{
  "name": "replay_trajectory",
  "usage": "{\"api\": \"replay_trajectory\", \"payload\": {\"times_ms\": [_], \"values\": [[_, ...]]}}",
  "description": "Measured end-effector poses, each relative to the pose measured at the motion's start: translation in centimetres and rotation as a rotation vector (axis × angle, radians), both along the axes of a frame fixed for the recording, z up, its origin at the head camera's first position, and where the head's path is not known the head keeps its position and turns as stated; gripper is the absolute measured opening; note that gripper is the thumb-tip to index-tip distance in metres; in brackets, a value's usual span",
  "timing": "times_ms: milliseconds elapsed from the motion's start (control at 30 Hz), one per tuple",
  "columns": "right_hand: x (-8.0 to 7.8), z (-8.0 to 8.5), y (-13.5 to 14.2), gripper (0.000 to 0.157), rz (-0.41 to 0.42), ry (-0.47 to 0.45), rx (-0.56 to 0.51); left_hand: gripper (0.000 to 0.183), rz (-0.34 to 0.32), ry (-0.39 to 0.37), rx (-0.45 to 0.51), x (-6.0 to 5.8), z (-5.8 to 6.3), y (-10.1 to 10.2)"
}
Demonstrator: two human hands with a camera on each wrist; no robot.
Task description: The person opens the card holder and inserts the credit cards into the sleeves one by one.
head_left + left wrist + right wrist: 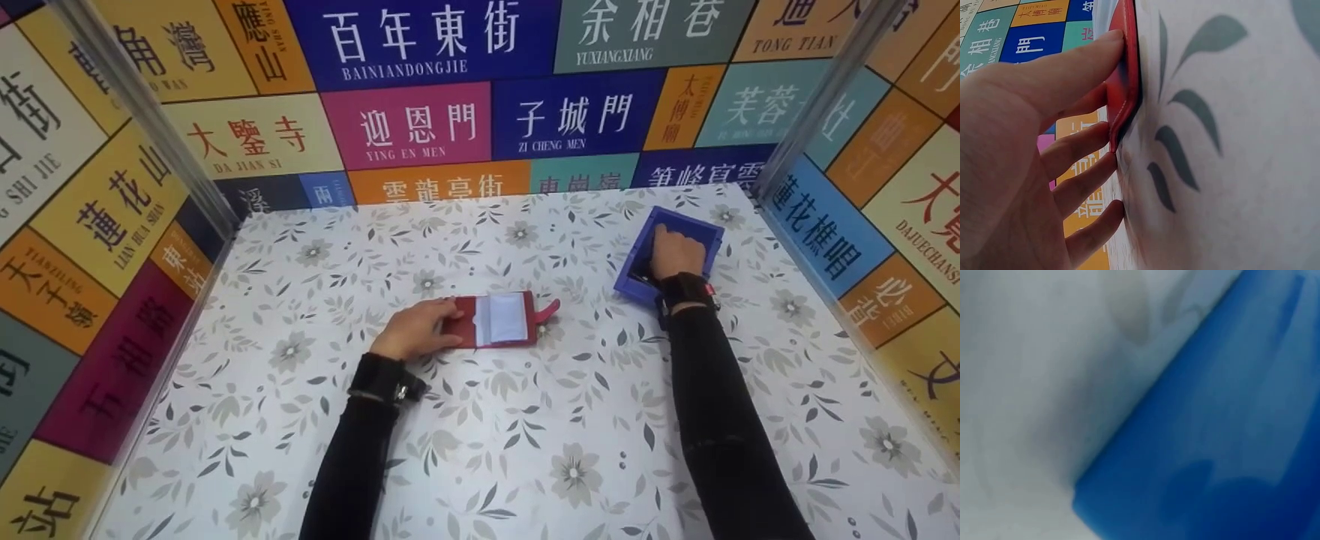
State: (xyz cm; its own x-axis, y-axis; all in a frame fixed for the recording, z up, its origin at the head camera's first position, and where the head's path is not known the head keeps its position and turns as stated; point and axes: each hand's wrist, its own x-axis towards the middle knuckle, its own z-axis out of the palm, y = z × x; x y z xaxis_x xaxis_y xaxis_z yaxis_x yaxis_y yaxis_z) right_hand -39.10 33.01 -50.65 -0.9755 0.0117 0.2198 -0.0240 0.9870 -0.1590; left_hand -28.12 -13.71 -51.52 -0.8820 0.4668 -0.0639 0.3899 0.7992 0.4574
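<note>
A red card holder (467, 322) lies opened out on the patterned tabletop, its pale inner sleeves (508, 316) facing up and a pink-red strap (550, 310) sticking out to the right. My left hand (415, 328) rests at its left end. In the left wrist view, the thumb (1103, 53) touches the red edge while the other fingers spread along the corner and the tabletop. Further right, my right hand (677, 253) reaches down into a blue-purple box (688, 219), its fingertips hidden. Something dark (643, 268) shows inside, beside the hand. The box's blue wall (1185, 410) fills much of the right wrist view.
The white tabletop (480, 450) has grey leaves and flowers printed on it. Upright panels with colourful street-sign print (416, 124) border it at the back and both sides. The box stands toward the back right, near the right panel (847, 225).
</note>
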Motion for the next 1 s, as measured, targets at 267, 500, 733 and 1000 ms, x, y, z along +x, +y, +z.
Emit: {"api": "replay_trajectory", "payload": {"times_ms": [267,500,733,1000], "values": [[1.3,4.1,-1.5,0.040,-0.059,0.103,-0.351,0.044,0.024,-0.024,-0.005,-0.4,0.0,-0.2],[3.6,4.7,-1.8,0.035,0.002,0.087,-0.918,0.045,0.006,-0.026,-0.014,-0.4,0.0,-0.4],[5.1,4.3,-3.0,0.026,-0.052,0.130,-1.337,0.045,0.010,-0.021,-0.019,-0.3,0.0,-0.4],[6.6,3.9,-4.5,0.028,-0.042,0.143,-1.425,0.047,-0.008,-0.013,0.005,-0.3,-0.5,-0.1]]}}
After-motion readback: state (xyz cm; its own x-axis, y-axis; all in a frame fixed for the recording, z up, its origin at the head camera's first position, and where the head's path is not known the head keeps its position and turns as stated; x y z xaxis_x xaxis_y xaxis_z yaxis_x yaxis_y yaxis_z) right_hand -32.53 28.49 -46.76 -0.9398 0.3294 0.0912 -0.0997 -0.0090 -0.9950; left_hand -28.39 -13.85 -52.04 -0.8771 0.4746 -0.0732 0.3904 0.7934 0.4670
